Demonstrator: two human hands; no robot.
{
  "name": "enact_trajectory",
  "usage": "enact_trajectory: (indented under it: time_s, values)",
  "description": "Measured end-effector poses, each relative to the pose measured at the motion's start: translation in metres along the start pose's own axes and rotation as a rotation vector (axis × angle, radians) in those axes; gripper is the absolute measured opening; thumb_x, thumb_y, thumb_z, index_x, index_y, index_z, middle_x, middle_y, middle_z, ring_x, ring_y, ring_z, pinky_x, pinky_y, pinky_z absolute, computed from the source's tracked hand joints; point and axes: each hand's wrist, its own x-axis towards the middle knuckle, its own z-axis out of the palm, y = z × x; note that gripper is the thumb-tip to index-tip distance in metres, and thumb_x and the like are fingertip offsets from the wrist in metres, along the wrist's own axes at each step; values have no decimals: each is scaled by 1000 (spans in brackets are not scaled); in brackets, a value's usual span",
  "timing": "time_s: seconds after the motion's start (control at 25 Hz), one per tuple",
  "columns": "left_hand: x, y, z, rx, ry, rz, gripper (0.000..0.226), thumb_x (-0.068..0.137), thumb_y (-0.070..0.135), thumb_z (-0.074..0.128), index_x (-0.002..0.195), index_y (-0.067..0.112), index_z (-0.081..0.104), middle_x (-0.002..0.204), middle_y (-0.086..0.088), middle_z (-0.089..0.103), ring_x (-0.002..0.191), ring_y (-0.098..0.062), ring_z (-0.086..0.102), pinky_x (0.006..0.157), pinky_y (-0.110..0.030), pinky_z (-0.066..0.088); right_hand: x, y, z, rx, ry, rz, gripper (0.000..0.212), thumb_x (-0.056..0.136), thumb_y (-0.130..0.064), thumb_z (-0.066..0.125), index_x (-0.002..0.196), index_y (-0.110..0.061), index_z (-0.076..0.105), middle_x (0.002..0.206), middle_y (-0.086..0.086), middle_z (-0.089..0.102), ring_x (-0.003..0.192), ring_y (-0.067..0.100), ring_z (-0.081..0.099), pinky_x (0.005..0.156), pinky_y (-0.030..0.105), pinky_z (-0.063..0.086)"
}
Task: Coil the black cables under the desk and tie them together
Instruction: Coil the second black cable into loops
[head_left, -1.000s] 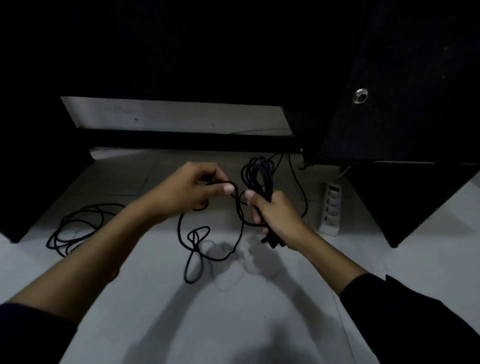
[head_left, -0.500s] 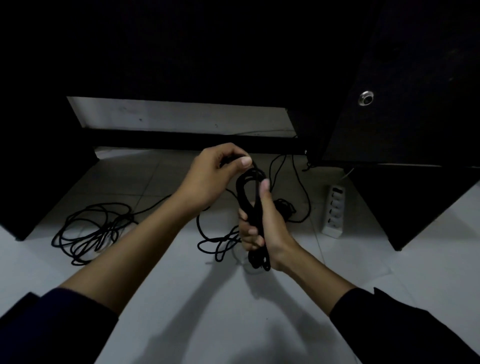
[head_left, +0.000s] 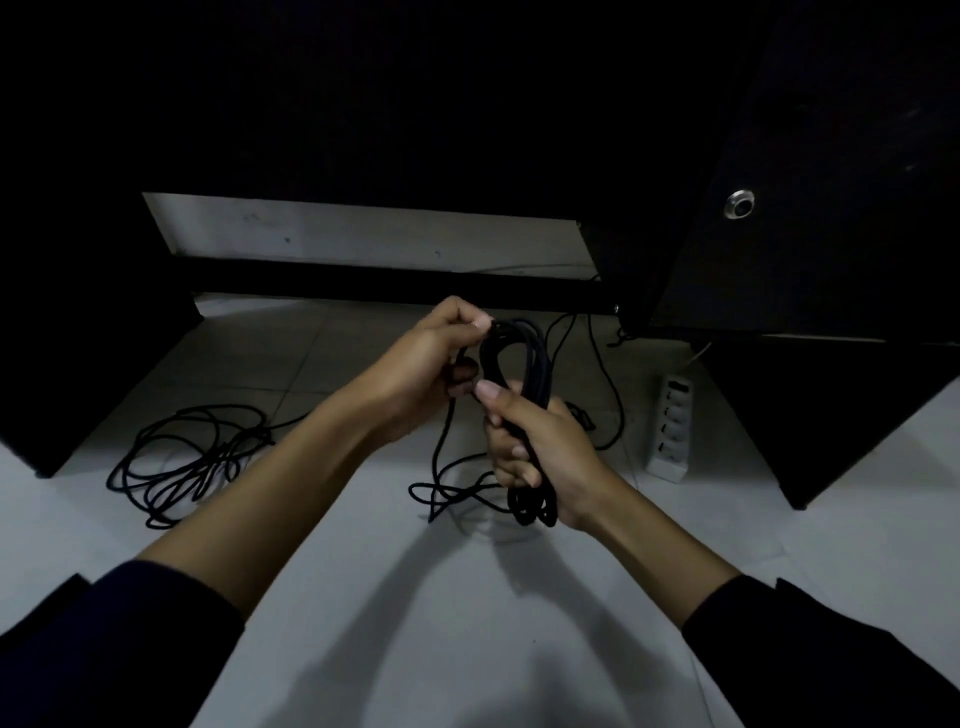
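My right hand (head_left: 540, 452) grips a coiled bundle of black cable (head_left: 537, 364) upright above the floor; loops stick out above the thumb and below the fist. My left hand (head_left: 431, 364) pinches the same cable's free strand at the top of the bundle. The loose strand (head_left: 441, 467) hangs from the left hand down to a small tangle on the floor. A second black cable (head_left: 192, 462) lies in a loose, messy coil on the tiles to the left.
A white power strip (head_left: 670, 428) lies on the floor at the right, beside a dark desk panel (head_left: 831, 208). More thin black wires (head_left: 608, 374) run behind the hands. A dark crossbar (head_left: 363, 283) and pale wall lie beyond.
The loose strand on the floor has grown shorter as more cable went onto the bundle. My left hand has carried the strand up to the bundle's top. My right hand turned the bundle upright.
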Motion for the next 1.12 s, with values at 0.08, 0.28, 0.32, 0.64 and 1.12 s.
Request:
enact_trajectory:
  time_s: [0.08,0.28,0.32,0.64,1.12]
  values:
    - [-3,-2,1,-151,11,-72,12,100,12,40,90,12,47,62,3,50,57,-11,37,51,-21,32,1,-1,2,27,0,1,38,97,-31,52,61,-20,56,46,-1,30,30,8,25,39,20,21]
    - [-7,-15,0,-169,-22,-9,11,101,10,37,99,8,48,71,-2,63,64,-9,60,61,-22,45,6,-1,-1,10,37,-29,29,98,-33,52,74,-16,53,50,-1,33,35,8,29,39,20,27]
    - [-8,-19,-2,-81,-35,-4,12,102,15,38,96,10,48,73,0,62,65,-8,58,62,-21,46,8,-2,-3,9,53,-42,30,97,-33,52,73,-16,52,51,-1,34,36,9,30,39,19,28]
    - [-18,-27,2,125,117,155,17,100,25,45,95,9,47,76,-9,49,56,-8,48,51,-20,40,16,-7,-8,-142,127,-118,27,97,-35,53,75,-19,55,53,-3,37,39,7,32,40,21,28]
    - [-6,-3,8,60,256,-93,25,87,35,66,71,20,55,72,5,63,72,-9,53,73,-28,36,11,-2,2,-251,99,-138,15,93,-27,61,80,-22,66,52,-5,40,40,8,32,38,20,29]
